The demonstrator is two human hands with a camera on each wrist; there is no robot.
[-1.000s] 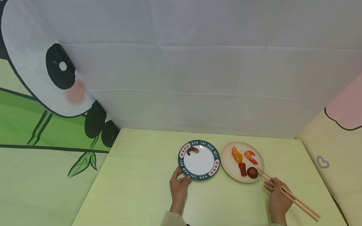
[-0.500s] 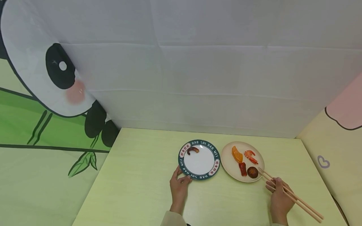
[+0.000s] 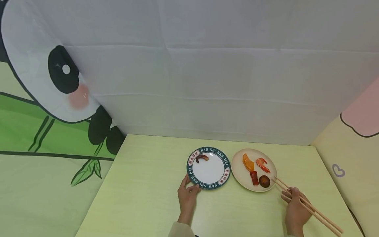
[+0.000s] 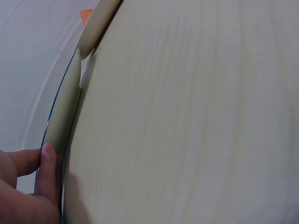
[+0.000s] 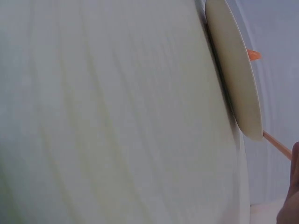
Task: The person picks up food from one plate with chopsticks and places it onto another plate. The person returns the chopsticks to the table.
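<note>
My left hand (image 3: 188, 197) pinches the near-left rim of a white plate (image 3: 208, 167) with a dark green lettered border. A brown curved slice (image 3: 202, 158), like a mushroom slice, lies on its upper left. In my right hand (image 3: 297, 208) is a pair of chopsticks (image 3: 321, 217), their tips over the right rim of a beige plate (image 3: 241, 177). A round brown mushroom cap (image 3: 264, 181) sits just left of the tips, apart from them. On the same plate lie a shrimp (image 3: 262, 165), an orange wedge-like piece (image 3: 248, 162) and a dark red piece (image 3: 254, 177).
Side by side, the two plates stand near the middle of a pale yellow-green table (image 3: 142, 191). A light grey cloth wall (image 3: 207, 82) rises behind its far edge. Printed cloth hangs at the left and right sides.
My right hand has drawn back slightly to the lower right, and the chopstick tips have moved away from the mushroom cap toward the rim. My left hand and both plates have stayed put.
</note>
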